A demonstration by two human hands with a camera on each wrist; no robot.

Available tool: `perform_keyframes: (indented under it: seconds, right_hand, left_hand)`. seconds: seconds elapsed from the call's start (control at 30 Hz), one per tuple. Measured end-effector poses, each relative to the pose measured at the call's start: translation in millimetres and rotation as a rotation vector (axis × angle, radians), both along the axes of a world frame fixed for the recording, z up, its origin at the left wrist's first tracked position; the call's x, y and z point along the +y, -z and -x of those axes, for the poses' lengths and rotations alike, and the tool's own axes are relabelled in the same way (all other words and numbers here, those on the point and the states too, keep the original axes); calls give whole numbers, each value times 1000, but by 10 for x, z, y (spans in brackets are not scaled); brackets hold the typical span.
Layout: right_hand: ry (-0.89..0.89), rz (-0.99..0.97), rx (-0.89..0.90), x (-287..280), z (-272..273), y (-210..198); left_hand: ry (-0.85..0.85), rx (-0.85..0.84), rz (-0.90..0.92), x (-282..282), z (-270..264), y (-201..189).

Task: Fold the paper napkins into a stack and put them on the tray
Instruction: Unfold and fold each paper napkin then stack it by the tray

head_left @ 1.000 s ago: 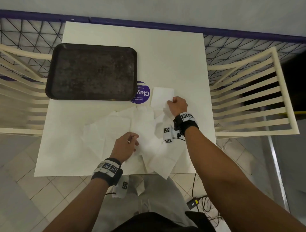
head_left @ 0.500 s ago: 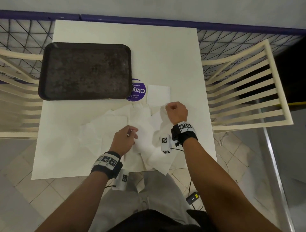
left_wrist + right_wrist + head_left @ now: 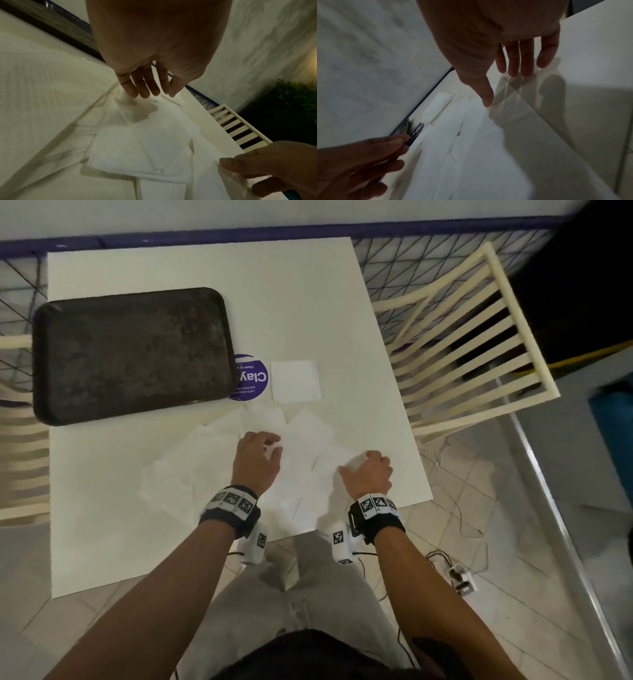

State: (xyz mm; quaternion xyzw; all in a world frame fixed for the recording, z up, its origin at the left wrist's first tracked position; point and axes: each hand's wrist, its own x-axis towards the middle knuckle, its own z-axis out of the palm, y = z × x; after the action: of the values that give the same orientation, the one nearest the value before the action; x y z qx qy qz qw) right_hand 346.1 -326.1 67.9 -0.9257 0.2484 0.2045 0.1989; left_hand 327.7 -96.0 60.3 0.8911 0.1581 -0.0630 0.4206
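Several loose white paper napkins (image 3: 219, 460) lie spread and overlapping on the near half of the white table (image 3: 274, 302). One folded napkin square (image 3: 296, 380) sits beyond them, right of the dark empty tray (image 3: 133, 354) at the far left. My left hand (image 3: 270, 448) reaches down with fairly straight fingers, fingertips (image 3: 145, 93) on or just over a napkin (image 3: 145, 142). My right hand (image 3: 356, 463) is near the table's right front corner, and its thumb (image 3: 228, 162) and fingers pinch the edge of a loose napkin (image 3: 518, 92), lifting it slightly.
A round purple sticker (image 3: 251, 378) lies between tray and folded napkin. Cream slatted chairs stand to the right (image 3: 472, 344) and left (image 3: 20, 460) of the table. The near table edge (image 3: 376, 511) is just behind my wrists. Cables (image 3: 459, 573) lie on the tiled floor.
My right hand drew back from the folded napkin toward the near right corner, now pinching a loose napkin. My left hand shifted slightly forward over the pile.
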Motion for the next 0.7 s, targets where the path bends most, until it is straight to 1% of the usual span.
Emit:
perform_keyframes:
  seconds: [0.1,0.27,0.37,0.43,0.53,0.63,0.7]
  right_hand:
    - [0,8,53,-5,59,63]
    - [58,-119,57,-25,27,106]
    - [22,-124,59,-30,4,71]
    - [-2,-164,23,-33,-22,50]
    - [-19,-303,-79,-53,-93,-10]
    - [-16,-464,-180,-40,-195,-135]
    - [-3,-526,-225,-2,-269,-176]
  left_hand:
    - [41,1,8,-51,-21,41]
    - [72,37,15,-111,-8,59]
    - [79,43,11,-123,0,51]
    - [82,59,16,-127,5,31]
    - [68,62,28,-150,-15,-35]
    - [54,90,85,-198,-50,-149]
    - [58,110,150,-221,-67,-207]
